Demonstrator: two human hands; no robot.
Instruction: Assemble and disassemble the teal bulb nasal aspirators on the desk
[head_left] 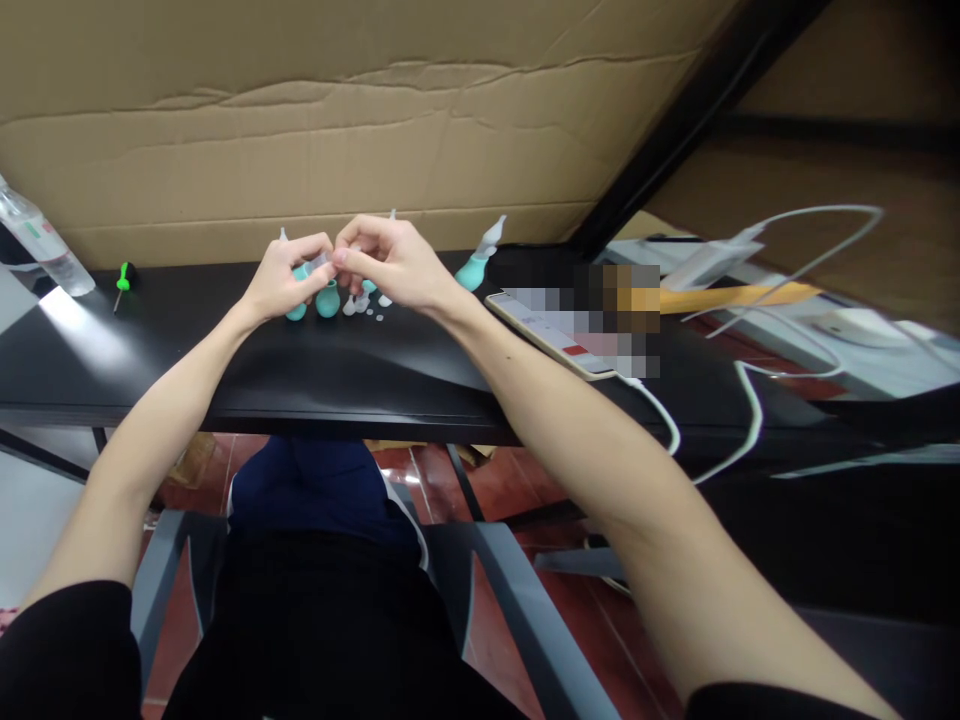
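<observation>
My left hand point(283, 280) is closed on a small clear plastic piece point(318, 262) above the table. Against it, my right hand point(397, 262) pinches with thumb and fingertips; what lies in that pinch is too small to make out. Below the hands stands an open-necked teal rubber bulb point(328, 301). Another teal bulb point(297, 309) is partly covered by my left hand. Small white and clear plastic parts point(362, 302) and little discs lie between the hands. To the right of my right hand, a teal bulb aspirator point(472, 272) with a clear pointed nozzle leans over.
A phone point(555, 335) with a white cable lies under my right forearm. At the left are a green-handled screwdriver point(125, 278) and a clear water bottle point(46, 245). A cardboard wall point(337, 150) closes off the back of the black table point(337, 375).
</observation>
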